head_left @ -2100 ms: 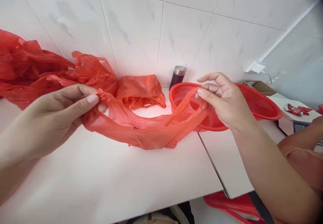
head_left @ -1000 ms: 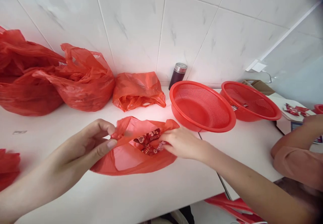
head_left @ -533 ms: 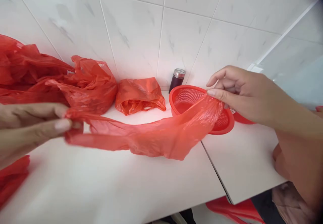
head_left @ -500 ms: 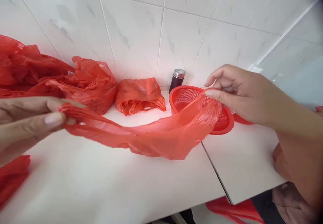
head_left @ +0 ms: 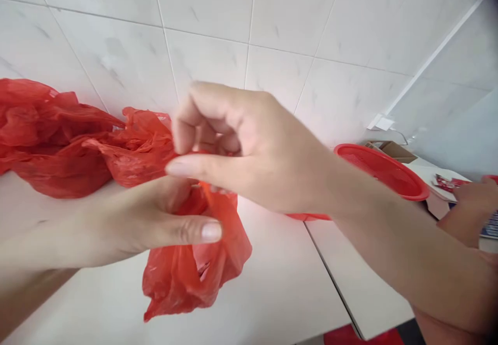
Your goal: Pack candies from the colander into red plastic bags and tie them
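Note:
A thin red plastic bag (head_left: 194, 277) hangs crumpled and partly folded above the white table, its mouth gathered between my two hands. My left hand (head_left: 155, 220) grips it from the left, thumb stretched across the front and the other fingers hidden behind. Just above, my right hand (head_left: 241, 148) crosses over with thumb and curled fingers closed on the bag's upper edge. The two hands overlap, so part of the bag is covered.
Heaps of red plastic bags (head_left: 58, 137) lie on the left by the tiled wall (head_left: 206, 13). A red mesh basket (head_left: 389, 174) and a cardboard box (head_left: 395, 151) are at right. Another person's hand (head_left: 476, 194) is near small red packets (head_left: 447, 183). A seam crosses the table (head_left: 288, 283).
My hands have come together from far apart, the right one moving left across the view. The bag, stretched sideways before, now hangs bunched below them. The view has shifted.

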Demonstrator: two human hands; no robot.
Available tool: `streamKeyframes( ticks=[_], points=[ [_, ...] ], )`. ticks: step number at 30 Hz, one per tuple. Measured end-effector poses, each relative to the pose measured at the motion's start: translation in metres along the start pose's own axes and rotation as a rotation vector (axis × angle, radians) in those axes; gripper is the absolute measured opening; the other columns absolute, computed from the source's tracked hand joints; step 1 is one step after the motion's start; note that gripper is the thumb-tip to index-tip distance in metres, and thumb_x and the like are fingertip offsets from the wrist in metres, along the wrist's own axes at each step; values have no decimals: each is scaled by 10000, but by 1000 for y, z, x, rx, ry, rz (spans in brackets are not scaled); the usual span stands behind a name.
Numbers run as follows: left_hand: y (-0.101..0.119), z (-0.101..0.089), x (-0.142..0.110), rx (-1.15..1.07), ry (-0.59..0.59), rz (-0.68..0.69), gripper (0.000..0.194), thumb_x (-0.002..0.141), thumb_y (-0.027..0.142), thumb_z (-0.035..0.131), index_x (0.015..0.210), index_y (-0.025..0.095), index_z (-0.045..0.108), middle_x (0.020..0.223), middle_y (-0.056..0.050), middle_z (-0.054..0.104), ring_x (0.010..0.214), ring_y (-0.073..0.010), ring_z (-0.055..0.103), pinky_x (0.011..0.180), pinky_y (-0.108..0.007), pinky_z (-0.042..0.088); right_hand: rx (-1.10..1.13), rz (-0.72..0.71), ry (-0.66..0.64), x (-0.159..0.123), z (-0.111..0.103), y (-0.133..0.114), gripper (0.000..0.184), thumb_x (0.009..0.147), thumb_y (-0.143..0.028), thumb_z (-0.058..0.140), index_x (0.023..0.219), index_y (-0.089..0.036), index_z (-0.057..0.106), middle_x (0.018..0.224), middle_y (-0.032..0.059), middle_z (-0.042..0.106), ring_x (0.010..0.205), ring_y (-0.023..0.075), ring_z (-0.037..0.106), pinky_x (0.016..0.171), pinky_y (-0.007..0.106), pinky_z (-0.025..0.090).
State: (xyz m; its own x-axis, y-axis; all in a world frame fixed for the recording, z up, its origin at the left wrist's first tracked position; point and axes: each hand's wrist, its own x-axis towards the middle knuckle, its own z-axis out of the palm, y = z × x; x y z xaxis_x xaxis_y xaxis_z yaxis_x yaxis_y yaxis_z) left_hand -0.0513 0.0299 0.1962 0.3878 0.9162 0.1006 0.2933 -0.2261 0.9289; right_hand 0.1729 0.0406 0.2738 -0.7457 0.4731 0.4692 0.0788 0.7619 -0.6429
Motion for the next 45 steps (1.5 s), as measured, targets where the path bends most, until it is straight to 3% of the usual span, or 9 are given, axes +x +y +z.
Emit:
streamKeyframes(
  ticks=[2,9,19,22,24,27,33,40,45],
  points=[
    [-5,3,4,-22,-130,-98,169,751,371,771,918,349,751,812,-18,737,734,-228,718,570,-281,614,64,-92,56,8,10,8,197,881,-131,614,799,-214,454,881,-63,540,757,50,530,717,173,509],
    [-10,14,13,-251,88,-225,265,841,522,645,898,271,706,754,-8,659,633,-150,641,533,-229,566,88,244,67,-23,17,53,149,880,-287,638,962,-236,524,933,-19,587,872,124,571,718,266,504],
    [9,5,17,146,-224,-43,215,919,362,564,841,234,718,759,-1,691,670,-128,638,574,-200,493,191,142,195,-46,55,51,105,908,-316,610,938,-244,539,911,-2,631,796,125,604,716,281,511],
    [1,8,16,254,-153,-3,107,854,273,608,869,243,710,789,13,687,694,-127,627,606,-207,497,214,251,321,-37,61,80,157,973,-377,501,1029,-244,563,999,18,631,936,140,598,794,288,496],
    [-9,13,16,380,-69,20,129,809,177,549,784,236,660,679,48,622,570,-95,538,515,-188,436,295,324,273,-32,67,100,191,996,-370,455,1090,-247,566,1045,19,624,962,135,583,830,287,483],
    [-27,23,19,570,98,161,159,718,99,456,731,232,542,565,73,543,468,-88,432,417,-187,327,525,396,200,-30,79,121,210,1005,-376,428,1063,-241,577,890,-9,598,714,100,549,671,249,480],
    [-50,34,19,850,325,480,248,781,81,470,970,241,486,1077,-35,641,778,-145,645,523,-204,440,893,390,130,-35,87,130,234,986,-412,490,964,-215,615,732,-45,539,488,56,476,581,239,433],
    [-56,32,10,784,286,506,211,903,165,506,1087,265,485,1078,-25,664,858,-173,675,642,-244,509,996,509,-68,-45,79,134,276,945,-435,560,859,-183,633,758,10,629,732,135,606,745,287,484],
    [-65,28,3,774,206,437,475,883,94,467,1305,310,502,1058,1,703,813,-153,669,660,-234,510,602,440,165,-47,85,130,191,916,-400,603,880,-214,584,892,-12,611,827,124,587,799,293,491]
  ],
)
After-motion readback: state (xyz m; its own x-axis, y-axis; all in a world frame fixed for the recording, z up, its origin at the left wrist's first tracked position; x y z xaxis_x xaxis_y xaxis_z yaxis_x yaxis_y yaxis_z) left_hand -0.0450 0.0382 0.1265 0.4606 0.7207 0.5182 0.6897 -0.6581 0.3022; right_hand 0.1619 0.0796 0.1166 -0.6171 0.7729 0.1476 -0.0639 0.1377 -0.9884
